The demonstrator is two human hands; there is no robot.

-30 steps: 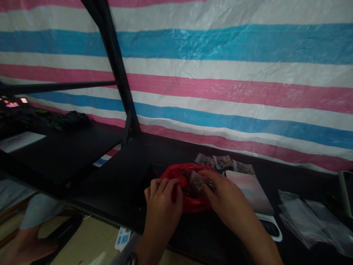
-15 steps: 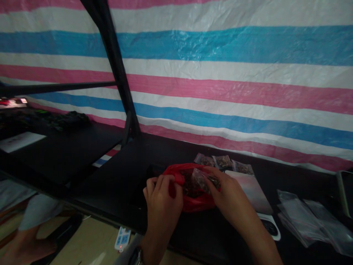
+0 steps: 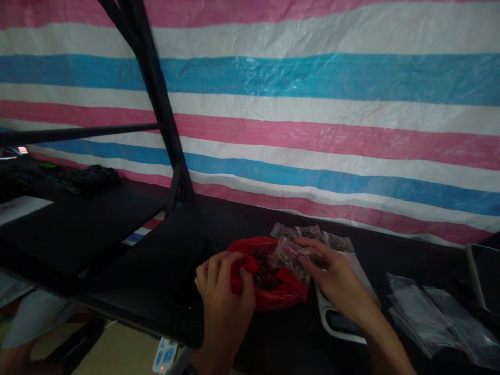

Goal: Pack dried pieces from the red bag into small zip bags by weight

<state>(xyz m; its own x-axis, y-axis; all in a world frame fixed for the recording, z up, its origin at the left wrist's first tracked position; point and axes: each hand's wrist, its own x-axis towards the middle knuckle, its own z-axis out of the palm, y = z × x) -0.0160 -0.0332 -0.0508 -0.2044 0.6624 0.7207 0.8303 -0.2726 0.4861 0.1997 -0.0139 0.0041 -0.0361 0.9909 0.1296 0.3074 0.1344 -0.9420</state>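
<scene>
A red plastic bag (image 3: 278,292) full of dark brown bits lies open on the black table (image 3: 183,245). My left hand (image 3: 224,294) pinches the bag's left rim. My right hand (image 3: 332,273) holds a small clear pouch (image 3: 287,254) with brown bits in it, just above the red bag's right side. Three filled small pouches (image 3: 310,234) lie in a row behind the bag, near the striped sheet.
A white scale (image 3: 339,317) lies under my right wrist. A heap of empty clear pouches (image 3: 429,317) sits at the right. A black frame post (image 3: 156,104) rises at the left, with a second dark table (image 3: 78,219) beyond it. A striped tarp (image 3: 312,120) backs the table.
My right hand has lifted the small pouch out of the red bag and drawn it slightly right. My left hand has kept its grip on the rim. The view has tipped a little downward.
</scene>
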